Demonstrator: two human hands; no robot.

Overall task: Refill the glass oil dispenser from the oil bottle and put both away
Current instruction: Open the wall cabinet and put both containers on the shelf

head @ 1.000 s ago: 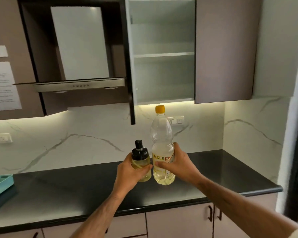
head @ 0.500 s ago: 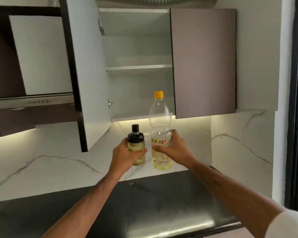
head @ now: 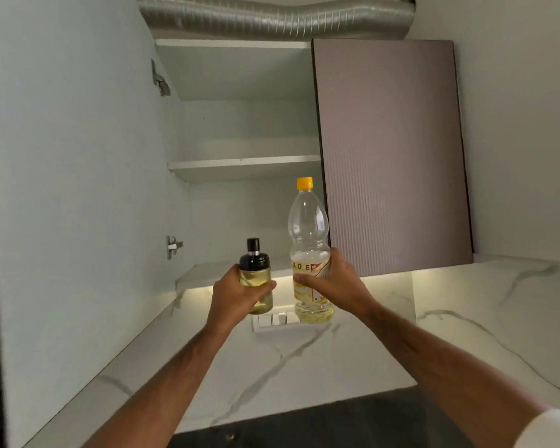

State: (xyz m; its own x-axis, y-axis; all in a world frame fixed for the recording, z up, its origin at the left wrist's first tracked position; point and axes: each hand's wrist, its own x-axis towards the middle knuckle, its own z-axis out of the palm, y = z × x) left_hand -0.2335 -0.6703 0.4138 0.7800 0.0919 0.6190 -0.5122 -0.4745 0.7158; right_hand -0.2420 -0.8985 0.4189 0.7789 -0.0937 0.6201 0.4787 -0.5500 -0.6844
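Left hand (head: 240,294) covers most of the oil dispenser (head: 255,273) body; right hand (head: 332,284) hides part of the oil bottle (head: 309,240) label, only "ADE" legible. Desk (head: 337,425) cut off at bottom edge.

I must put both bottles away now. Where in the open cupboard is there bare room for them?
The bottom shelf shows bare between the hinge-side wall and the shut door. The middle shelf shows only its front edge. The oil bottle stands near that door's edge; the dispenser has more room.
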